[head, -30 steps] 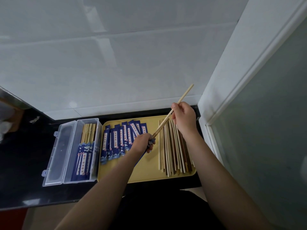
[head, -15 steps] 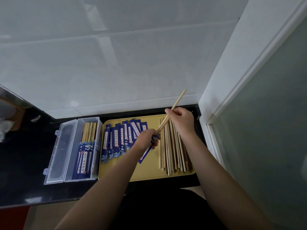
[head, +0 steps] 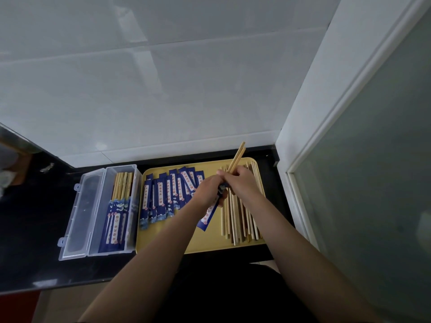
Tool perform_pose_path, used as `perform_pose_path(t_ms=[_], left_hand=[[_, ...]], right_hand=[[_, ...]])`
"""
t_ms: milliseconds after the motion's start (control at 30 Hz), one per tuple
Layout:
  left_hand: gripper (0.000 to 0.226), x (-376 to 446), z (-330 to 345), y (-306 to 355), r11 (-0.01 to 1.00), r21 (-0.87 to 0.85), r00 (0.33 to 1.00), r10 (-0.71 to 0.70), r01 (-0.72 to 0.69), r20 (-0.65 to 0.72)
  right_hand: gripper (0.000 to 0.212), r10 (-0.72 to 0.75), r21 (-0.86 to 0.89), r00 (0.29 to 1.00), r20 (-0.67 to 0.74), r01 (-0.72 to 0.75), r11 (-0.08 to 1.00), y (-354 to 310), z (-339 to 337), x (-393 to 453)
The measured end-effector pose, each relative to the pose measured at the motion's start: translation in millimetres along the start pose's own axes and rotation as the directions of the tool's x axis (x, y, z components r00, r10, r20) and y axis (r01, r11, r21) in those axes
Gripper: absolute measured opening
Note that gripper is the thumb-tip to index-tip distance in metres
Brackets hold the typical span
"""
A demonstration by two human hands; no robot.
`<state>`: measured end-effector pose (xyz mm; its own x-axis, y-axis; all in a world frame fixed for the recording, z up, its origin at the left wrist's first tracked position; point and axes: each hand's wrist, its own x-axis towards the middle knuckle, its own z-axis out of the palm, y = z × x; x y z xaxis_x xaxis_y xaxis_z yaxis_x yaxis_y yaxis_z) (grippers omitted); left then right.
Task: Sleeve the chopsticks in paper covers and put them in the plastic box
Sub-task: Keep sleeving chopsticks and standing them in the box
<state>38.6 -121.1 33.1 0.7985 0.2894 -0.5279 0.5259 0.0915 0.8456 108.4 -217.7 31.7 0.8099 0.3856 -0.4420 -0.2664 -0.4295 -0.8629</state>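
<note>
Hands (head: 224, 185) grip chopsticks (head: 238, 156), cover (head: 208, 216).

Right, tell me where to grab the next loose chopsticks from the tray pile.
Pinch a pair from the loose chopsticks at their near ends, coming from above at the tray's front edge. They lie flat, lengthwise, and there both hands leave them uncovered.

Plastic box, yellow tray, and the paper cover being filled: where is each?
plastic box (head: 134, 173): head view, clear far right corner wall.
yellow tray (head: 205, 243): head view, bare near part.
paper cover (head: 206, 219): head view, blue lower end below the hands.
</note>
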Motion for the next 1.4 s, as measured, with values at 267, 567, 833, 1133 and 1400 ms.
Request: perform_pose_path(t_ms=[267, 567, 833, 1133, 1400], left_hand=[[0.027, -2.6, -9.4, -2.8, 0.997, 0.054, 0.999, -0.049, 0.048, 0.024], [0.017, -13.2, -33.2, -9.6, 0.997, 0.074, 0.999, 0.027, -0.03, 0.032], [0.022, -26.6, -82.4, -20.9, 0.995, 0.098, 1.0, -0.001, 0.001, 0.006], [0.022, -50.9, -177.8, -34.0, 0.997, 0.042, 0.998, -0.059, 0.059, -0.011], [0.022, -43.1, -268.3, -59.1, 0.963, 0.251, 0.859, 0.044, 0.1, -0.511]], right_hand=[[0.025, -0.018, 0.102, 1.0, 0.008, 0.017, 0.995, 3.0, -9.3, 2.2], [0.023, 0.022, 0.088, 0.999, 0.04, -0.025, 0.996, -3.2, 16.6, -6.8], [0.019, 0.036, 0.141, 0.999, 0.023, -0.039, 0.989, -15.2, 59.4, -9.8], [0.017, 0.055, 0.245, 0.987, 0.148, -0.091, 0.965, -34.5, 146.0, -14.8], [0.021, 0.175, 0.161, 0.965, 0.195, -0.208, 0.965, -40.1, 214.9, -7.2]])
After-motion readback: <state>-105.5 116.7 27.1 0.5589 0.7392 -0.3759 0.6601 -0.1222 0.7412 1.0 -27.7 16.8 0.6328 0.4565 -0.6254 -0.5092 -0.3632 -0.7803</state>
